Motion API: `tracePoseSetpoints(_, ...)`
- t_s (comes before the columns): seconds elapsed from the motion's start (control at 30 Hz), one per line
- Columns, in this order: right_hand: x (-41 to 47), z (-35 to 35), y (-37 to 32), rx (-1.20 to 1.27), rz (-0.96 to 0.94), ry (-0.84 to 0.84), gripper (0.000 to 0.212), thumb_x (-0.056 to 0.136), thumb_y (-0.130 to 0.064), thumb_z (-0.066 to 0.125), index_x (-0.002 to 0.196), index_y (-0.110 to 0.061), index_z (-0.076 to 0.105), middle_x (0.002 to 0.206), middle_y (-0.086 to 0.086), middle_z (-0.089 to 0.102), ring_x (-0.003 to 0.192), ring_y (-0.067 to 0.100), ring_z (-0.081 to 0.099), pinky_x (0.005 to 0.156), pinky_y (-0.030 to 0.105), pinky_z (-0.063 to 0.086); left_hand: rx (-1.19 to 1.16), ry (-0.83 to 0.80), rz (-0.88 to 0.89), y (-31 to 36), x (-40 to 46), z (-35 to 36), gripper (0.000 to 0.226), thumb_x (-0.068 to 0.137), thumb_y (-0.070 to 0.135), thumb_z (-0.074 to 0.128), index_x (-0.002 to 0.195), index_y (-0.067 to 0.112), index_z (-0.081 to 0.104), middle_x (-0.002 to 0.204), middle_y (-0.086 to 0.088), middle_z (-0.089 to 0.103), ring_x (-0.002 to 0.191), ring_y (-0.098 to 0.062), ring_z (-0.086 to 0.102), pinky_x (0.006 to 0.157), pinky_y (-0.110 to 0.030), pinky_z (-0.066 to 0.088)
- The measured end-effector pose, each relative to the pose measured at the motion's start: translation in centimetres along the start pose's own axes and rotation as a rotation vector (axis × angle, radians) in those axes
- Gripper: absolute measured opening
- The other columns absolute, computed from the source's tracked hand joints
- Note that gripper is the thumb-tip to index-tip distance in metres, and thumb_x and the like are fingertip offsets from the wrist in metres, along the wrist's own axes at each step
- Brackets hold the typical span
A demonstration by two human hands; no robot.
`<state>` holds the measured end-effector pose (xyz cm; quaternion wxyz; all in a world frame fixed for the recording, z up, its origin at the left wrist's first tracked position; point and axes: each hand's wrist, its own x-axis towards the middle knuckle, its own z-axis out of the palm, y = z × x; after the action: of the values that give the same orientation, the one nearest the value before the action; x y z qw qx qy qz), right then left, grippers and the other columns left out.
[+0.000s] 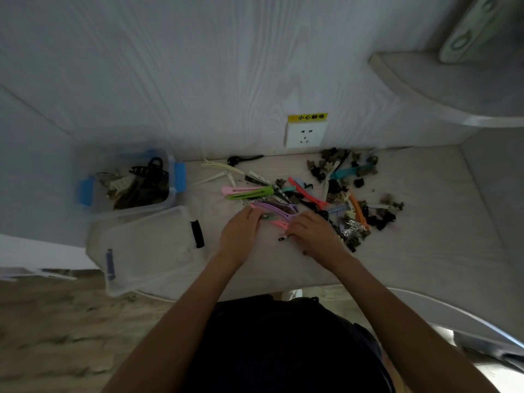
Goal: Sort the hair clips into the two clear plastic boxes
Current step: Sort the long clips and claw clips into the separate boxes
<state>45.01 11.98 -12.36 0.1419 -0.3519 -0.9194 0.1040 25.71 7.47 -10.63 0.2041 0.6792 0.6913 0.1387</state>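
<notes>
A scatter of hair clips (326, 191) lies across the pale desk: long flat clips in pink, green, purple, orange and cream, and small dark claw clips to the right. My left hand (239, 236) holds a bunch of long purple clips (276, 209) at their left end. My right hand (314, 232) pinches a pink clip (279, 224) at its right end. A clear box with blue latches (174, 180) at the left holds several dark claw clips. A second clear box (147, 251) sits in front of it and looks almost empty.
A wall socket (304, 134) with a yellow label sits behind the clips. A small black clip (283, 237) lies just in front of my hands. The desk's front edge (368, 287) runs below my forearms. A curved shelf (453, 89) juts out at the upper right.
</notes>
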Motion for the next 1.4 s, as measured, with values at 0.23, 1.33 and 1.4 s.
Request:
tracePoseSetpoints(0.23, 2.2, -2.6, 0.5, 0.398, 0.591, -0.032, 0.020, 0.099, -0.017, 0.040, 0.098, -0.003, 0.055, 0.071, 0.006, 0.056, 0.055, 0.009, 0.044, 0.053, 0.025, 0.031, 0.193, -0.162, 0.132, 0.9, 2.5, 0.0, 0.043, 0.078, 0.024, 0.065, 0.114, 0.003, 0.055, 0.110, -0.018, 0.062, 0.101, -0.034, 0.057, 0.086, -0.038, 0.043)
tracePoseSetpoints(1.33, 6.0, -1.0, -4.1, 0.374, 0.707, -0.127, 0.025, 0.094, -0.025, 0.052, 0.075, -0.009, 0.044, 0.060, -0.005, 0.039, 0.054, 0.016, 0.041, 0.046, 0.022, 0.025, -0.281, 0.110, -0.111, -7.4, 0.2, -10.7, 0.016, 0.098, 0.030, 0.038, 0.090, 0.017, 0.040, 0.059, 0.000, 0.044, 0.048, -0.016, 0.043, 0.046, -0.030, 0.033)
tracePoseSetpoints(1.4, 6.8, -1.2, -4.8, 0.433, 0.738, -0.096, 0.022, 0.094, -0.027, 0.050, 0.081, -0.011, 0.045, 0.061, -0.005, 0.042, 0.055, 0.015, 0.043, 0.047, 0.023, 0.027, -0.252, 0.110, -0.074, -7.9, 0.1, -10.8, 0.018, 0.098, 0.033, 0.037, 0.092, 0.017, 0.041, 0.056, 0.004, 0.039, 0.046, -0.013, 0.041, 0.044, -0.025, 0.029)
